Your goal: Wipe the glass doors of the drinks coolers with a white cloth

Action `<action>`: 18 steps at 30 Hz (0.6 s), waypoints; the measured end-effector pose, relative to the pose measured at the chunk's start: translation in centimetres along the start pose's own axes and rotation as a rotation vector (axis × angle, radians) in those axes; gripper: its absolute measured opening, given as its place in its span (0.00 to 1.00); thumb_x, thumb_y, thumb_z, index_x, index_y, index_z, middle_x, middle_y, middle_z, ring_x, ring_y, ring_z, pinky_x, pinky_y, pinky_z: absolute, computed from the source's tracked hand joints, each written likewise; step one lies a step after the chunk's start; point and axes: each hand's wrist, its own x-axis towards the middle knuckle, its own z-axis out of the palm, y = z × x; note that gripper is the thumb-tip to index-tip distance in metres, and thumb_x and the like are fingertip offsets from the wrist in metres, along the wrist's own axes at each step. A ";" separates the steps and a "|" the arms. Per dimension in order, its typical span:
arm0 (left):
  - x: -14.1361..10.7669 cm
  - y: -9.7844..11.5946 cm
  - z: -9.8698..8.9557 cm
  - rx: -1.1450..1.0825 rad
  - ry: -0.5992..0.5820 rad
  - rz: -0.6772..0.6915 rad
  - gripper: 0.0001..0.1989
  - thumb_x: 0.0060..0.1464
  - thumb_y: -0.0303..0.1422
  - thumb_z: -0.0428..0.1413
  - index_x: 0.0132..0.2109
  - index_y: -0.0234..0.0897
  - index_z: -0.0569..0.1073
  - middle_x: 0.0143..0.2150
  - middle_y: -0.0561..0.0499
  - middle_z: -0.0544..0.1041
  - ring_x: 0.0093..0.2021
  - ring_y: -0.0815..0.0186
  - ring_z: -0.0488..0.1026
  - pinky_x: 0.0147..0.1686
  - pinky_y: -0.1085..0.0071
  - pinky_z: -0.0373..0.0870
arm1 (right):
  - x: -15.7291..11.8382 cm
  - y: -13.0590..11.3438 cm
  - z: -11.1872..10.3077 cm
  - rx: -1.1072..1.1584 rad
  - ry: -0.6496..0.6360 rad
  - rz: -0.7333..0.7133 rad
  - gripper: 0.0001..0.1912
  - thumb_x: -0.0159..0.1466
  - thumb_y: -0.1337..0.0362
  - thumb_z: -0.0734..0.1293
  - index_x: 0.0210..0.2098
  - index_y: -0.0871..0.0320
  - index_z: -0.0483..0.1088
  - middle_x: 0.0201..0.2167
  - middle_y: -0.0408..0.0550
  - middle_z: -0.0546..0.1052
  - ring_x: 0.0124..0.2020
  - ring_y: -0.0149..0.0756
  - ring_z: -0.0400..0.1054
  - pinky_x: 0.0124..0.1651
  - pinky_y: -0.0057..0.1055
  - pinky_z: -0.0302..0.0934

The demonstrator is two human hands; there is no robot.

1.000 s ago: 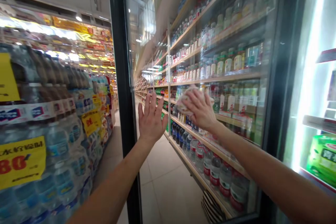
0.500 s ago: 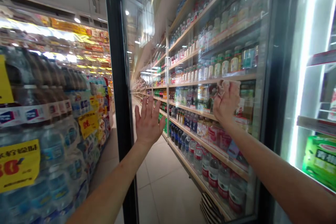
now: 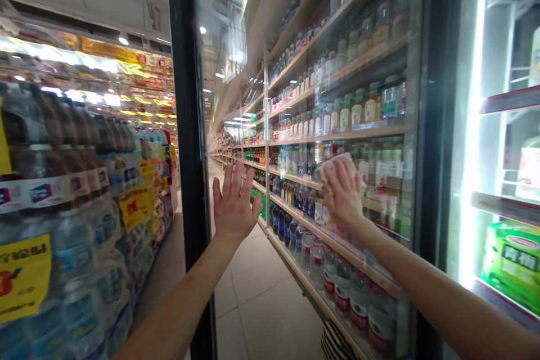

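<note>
Far left, between eight and nine o'clock from centre: wrapped packs of bottled water (image 3: 80, 247), with a yellow price sign (image 3: 23, 278) on the front. Next, at nine o'clock, a black upright bar (image 3: 185, 124), edging the glass door (image 3: 236, 304).

Just right of that bar, at about half past seven from centre, left hand (image 3: 235, 205): spread wide, gripping nothing, palm toward the pane, fingertips near twelve. Looks laid flat on the glass; impossible to confirm contact from this angle.

Further right, just past three o'clock from centre, pale pinkish cloth (image 3: 324, 173): bunched against the pane, by the look of it, and partly covered by fingers. From left hand, well apart, between two and three o'clock. From right hand (image 3: 346, 197), touching, directly under the fingers and peeking out toward ten and eleven. So plainly nearer to the right, and in its hold: fingers close together over the fabric, pointing toward eleven, forearm entering from four. Upper edge of the fabric slanting from eight toward two; true long axis hidden beneath the fingers.

Below, at five o'clock from centre, red-labelled bottles (image 3: 343, 287) on a low shelf, showing in the pane, and under these a black-and-white striped item (image 3: 337, 343), too cropped to identify.

Far right, at three, a white light strip (image 3: 476, 124); toward four, a green pack (image 3: 512, 261).
</note>
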 end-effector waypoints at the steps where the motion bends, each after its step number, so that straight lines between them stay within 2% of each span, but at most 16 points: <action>1: 0.0 0.0 0.0 0.004 -0.001 0.004 0.30 0.54 0.37 0.50 0.63 0.40 0.53 0.65 0.42 0.54 0.66 0.57 0.43 0.62 0.54 0.40 | -0.3 -0.6 -0.1 0.012 -0.060 -0.144 0.31 0.59 0.62 0.57 0.62 0.51 0.51 0.64 0.51 0.52 0.65 0.47 0.40 0.61 0.53 0.41; 2: 0.0 0.0 -0.1 0.011 -0.001 0.007 0.29 0.54 0.37 0.50 0.63 0.39 0.54 0.65 0.41 0.54 0.66 0.57 0.43 0.62 0.54 0.40 | -0.4 -0.8 -0.2 0.015 -0.087 -0.228 0.30 0.59 0.62 0.57 0.61 0.50 0.52 0.63 0.50 0.54 0.65 0.46 0.40 0.62 0.52 0.41; 3: 0.0 0.0 -0.1 0.019 0.000 0.011 0.29 0.54 0.37 0.50 0.62 0.38 0.54 0.64 0.40 0.55 0.66 0.57 0.44 0.62 0.54 0.40 | -0.3 -0.6 -0.2 0.008 -0.082 -0.237 0.29 0.59 0.62 0.57 0.61 0.50 0.53 0.63 0.50 0.55 0.65 0.46 0.41 0.62 0.52 0.41; 4: 0.1 0.0 -0.1 0.028 0.002 0.016 0.29 0.54 0.37 0.50 0.62 0.38 0.55 0.64 0.40 0.55 0.66 0.57 0.44 0.62 0.54 0.41 | -0.1 0.2 -0.2 -0.011 -0.044 -0.163 0.29 0.59 0.62 0.57 0.61 0.52 0.53 0.63 0.52 0.56 0.65 0.47 0.42 0.61 0.52 0.42; 7: 0.1 0.0 -0.2 0.047 0.010 0.027 0.28 0.54 0.36 0.50 0.62 0.36 0.56 0.64 0.39 0.56 0.66 0.57 0.44 0.62 0.54 0.41 | 0.2 3.0 0.0 -0.093 0.152 0.316 0.29 0.61 0.62 0.55 0.62 0.58 0.51 0.62 0.59 0.54 0.64 0.52 0.45 0.57 0.56 0.47; 8: 0.1 0.0 -0.2 0.048 0.010 0.025 0.29 0.54 0.36 0.50 0.62 0.36 0.56 0.64 0.39 0.56 0.66 0.56 0.44 0.62 0.54 0.41 | -0.1 3.5 0.0 -0.109 0.188 0.422 0.30 0.61 0.62 0.54 0.62 0.58 0.50 0.63 0.60 0.54 0.63 0.52 0.45 0.57 0.57 0.47; 9: 0.1 -0.1 -0.2 0.048 0.005 0.020 0.29 0.54 0.36 0.50 0.62 0.36 0.56 0.64 0.39 0.56 0.66 0.56 0.45 0.62 0.54 0.41 | -0.6 3.5 0.0 -0.116 0.190 0.454 0.30 0.61 0.62 0.53 0.63 0.59 0.49 0.63 0.60 0.53 0.64 0.52 0.45 0.57 0.57 0.48; 10: 0.1 -0.1 -0.1 0.046 0.000 0.015 0.29 0.54 0.36 0.51 0.62 0.36 0.56 0.64 0.39 0.56 0.66 0.56 0.45 0.62 0.53 0.41 | -1.4 3.1 -0.1 -0.111 0.157 0.411 0.30 0.61 0.62 0.53 0.63 0.58 0.48 0.63 0.59 0.52 0.64 0.52 0.43 0.57 0.56 0.47; 14: 0.1 -0.1 -0.2 0.043 -0.006 0.007 0.29 0.54 0.36 0.51 0.62 0.37 0.55 0.64 0.40 0.56 0.66 0.56 0.45 0.62 0.53 0.42 | -4.6 0.1 -0.4 -0.010 -0.115 -0.106 0.30 0.60 0.62 0.55 0.62 0.54 0.50 0.64 0.53 0.52 0.65 0.47 0.41 0.61 0.51 0.41; 15: 0.1 -0.1 -0.2 0.045 -0.007 0.011 0.29 0.54 0.36 0.51 0.62 0.37 0.55 0.64 0.40 0.56 0.66 0.56 0.45 0.62 0.54 0.42 | -5.0 0.1 -0.4 -0.002 -0.126 -0.131 0.30 0.60 0.62 0.56 0.62 0.53 0.50 0.64 0.52 0.53 0.65 0.47 0.41 0.62 0.51 0.41; 16: 0.1 -0.1 -0.3 0.047 -0.009 0.014 0.29 0.54 0.36 0.51 0.62 0.37 0.55 0.64 0.40 0.55 0.66 0.56 0.45 0.62 0.54 0.42 | -5.2 0.7 -0.4 -0.010 -0.097 -0.073 0.30 0.60 0.62 0.55 0.62 0.53 0.50 0.63 0.52 0.53 0.65 0.47 0.41 0.61 0.52 0.40; 18: 0.0 -0.1 -0.3 0.051 -0.018 0.019 0.30 0.54 0.36 0.51 0.62 0.37 0.54 0.64 0.39 0.55 0.66 0.56 0.44 0.62 0.53 0.42 | -5.2 3.2 -0.1 -0.052 0.042 0.233 0.29 0.61 0.61 0.54 0.62 0.57 0.50 0.63 0.56 0.54 0.64 0.49 0.42 0.60 0.54 0.43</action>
